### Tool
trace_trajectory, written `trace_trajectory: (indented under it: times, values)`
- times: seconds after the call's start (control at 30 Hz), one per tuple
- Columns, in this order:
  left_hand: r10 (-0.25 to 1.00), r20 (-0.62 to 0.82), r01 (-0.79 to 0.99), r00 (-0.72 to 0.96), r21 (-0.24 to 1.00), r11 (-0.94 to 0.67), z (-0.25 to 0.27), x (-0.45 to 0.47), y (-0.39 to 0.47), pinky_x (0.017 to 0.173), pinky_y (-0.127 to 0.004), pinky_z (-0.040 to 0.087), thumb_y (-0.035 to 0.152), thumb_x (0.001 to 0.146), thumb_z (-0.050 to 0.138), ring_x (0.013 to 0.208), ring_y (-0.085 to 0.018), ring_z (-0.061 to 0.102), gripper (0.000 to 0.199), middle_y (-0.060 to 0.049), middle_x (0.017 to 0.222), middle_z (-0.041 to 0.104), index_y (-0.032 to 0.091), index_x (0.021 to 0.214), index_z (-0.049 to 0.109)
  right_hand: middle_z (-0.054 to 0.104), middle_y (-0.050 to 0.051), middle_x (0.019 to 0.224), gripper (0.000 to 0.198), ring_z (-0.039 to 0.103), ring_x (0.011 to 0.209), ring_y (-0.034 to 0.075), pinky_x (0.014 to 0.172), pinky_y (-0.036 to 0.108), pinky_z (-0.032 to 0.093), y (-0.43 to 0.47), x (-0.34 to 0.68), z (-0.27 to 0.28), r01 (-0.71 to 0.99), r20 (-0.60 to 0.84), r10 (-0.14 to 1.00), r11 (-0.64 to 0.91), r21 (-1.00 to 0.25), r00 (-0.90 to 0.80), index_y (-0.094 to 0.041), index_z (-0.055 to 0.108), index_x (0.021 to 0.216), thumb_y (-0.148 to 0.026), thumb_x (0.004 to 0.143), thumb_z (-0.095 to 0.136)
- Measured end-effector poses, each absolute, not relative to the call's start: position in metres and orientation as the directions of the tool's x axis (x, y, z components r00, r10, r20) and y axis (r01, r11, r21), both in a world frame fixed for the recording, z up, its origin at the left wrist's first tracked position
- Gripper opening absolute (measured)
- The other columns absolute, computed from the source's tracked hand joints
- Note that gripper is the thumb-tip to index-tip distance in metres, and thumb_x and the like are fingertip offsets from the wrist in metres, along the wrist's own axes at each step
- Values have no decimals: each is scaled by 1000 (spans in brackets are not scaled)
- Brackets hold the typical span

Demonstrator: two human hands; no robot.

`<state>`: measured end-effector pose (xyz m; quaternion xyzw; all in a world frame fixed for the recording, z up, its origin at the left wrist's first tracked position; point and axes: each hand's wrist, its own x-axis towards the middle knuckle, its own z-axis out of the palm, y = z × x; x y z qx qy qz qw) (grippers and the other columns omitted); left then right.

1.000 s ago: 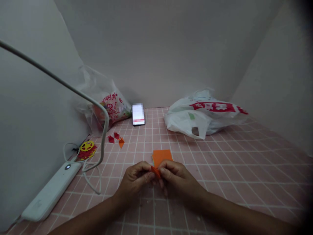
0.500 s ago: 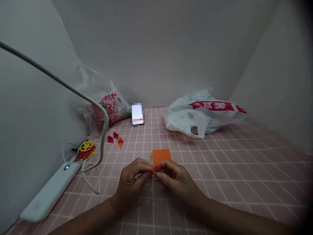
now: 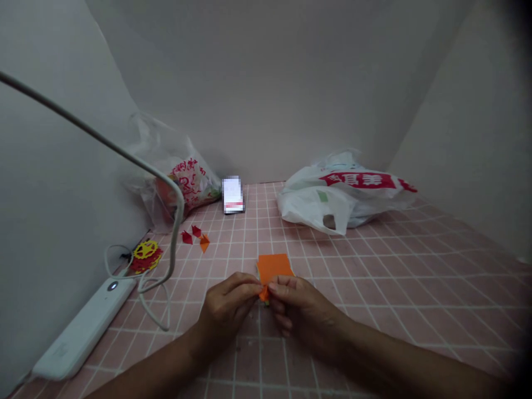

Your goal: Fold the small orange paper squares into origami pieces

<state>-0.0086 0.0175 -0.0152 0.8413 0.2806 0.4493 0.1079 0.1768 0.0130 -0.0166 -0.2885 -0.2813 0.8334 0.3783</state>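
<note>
Between the fingertips of both hands is a small folded piece of orange paper (image 3: 264,292). My left hand (image 3: 230,302) pinches it from the left, fingers closed. From the right, my right hand (image 3: 300,303) grips it between thumb and index finger, with the other fingers curled beneath. Just beyond the hands lies a stack of square orange paper (image 3: 275,264), its near edge hidden by the fingers. Farther left rest small folded paper pieces: an orange one (image 3: 204,243) and two red ones, a red folded paper (image 3: 187,237) and another red folded paper (image 3: 197,230).
A white power strip (image 3: 85,327) lies at the left, with a looping cable (image 3: 177,221) above it. Beside it are yellow and red cut-out discs (image 3: 146,252). A phone (image 3: 233,195), a clear bag (image 3: 193,180) and a white bag (image 3: 316,205) sit at the back of the pink checked tablecloth (image 3: 399,288).
Both hands have turned their grip on the folded orange paper, and more of it shows now. The right hand's lower fingers have come into view. The other things stay put.
</note>
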Motion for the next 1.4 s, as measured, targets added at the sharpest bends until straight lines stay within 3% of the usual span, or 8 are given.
trace_trajectory:
  times: [0.13,0.27,0.47,0.57,0.67,1.03,1.4]
  values:
    - [607,673,372,423,482,-793,-15,-9,19,78,-22,56,-2,89,56,87,-14,67,22,-7,92,68,15,99,65,49,-7,52,25,40,37,5,38,19,34,14,179,-16,-493,-247,765,-589,-640,-594,-17,56,70,-34,79,72]
    - [677,613,347,406,582,-735,-14,-9,19,75,-24,54,-1,89,56,82,-15,66,20,-6,86,68,16,97,64,48,-8,51,21,38,37,5,39,19,33,16,179,-16,-491,-231,791,-550,-676,-567,-16,62,80,-34,79,73]
    - [786,497,314,369,729,-608,-15,-8,14,69,-25,51,3,88,56,77,-15,65,16,-5,83,67,17,91,65,48,-7,48,25,38,40,6,42,20,30,14,178,-18,-348,-197,863,-383,-856,-466,-18,62,76,-40,80,72]
    - [822,438,319,363,770,-552,-14,-8,13,66,-25,49,5,88,57,72,-15,62,14,-3,79,65,17,88,65,53,-4,61,19,43,49,7,47,21,32,13,179,-14,-237,-104,906,-216,-947,-411,-17,65,75,-35,79,71]
    - [830,414,340,374,771,-538,-13,-8,12,64,-24,46,6,87,56,70,-14,60,13,-2,77,63,17,86,63,54,-3,66,13,43,54,8,49,22,32,12,179,-9,-177,-12,915,-91,-980,-404,-17,66,77,-30,81,68]
    - [767,436,430,470,646,-630,-14,-7,13,68,-25,46,5,90,51,73,-14,60,14,-3,79,62,16,86,59,53,-4,62,14,47,49,8,46,21,35,12,179,-23,-123,-50,893,-117,-985,-446,-18,58,78,-28,87,59]
    - [773,444,416,453,662,-623,-11,-5,12,66,-25,47,5,88,51,71,-15,60,15,-3,77,63,17,85,60,53,-3,64,11,46,54,10,52,24,35,12,180,-9,-4,-16,904,-20,-1000,-427,-19,56,72,-19,83,53]
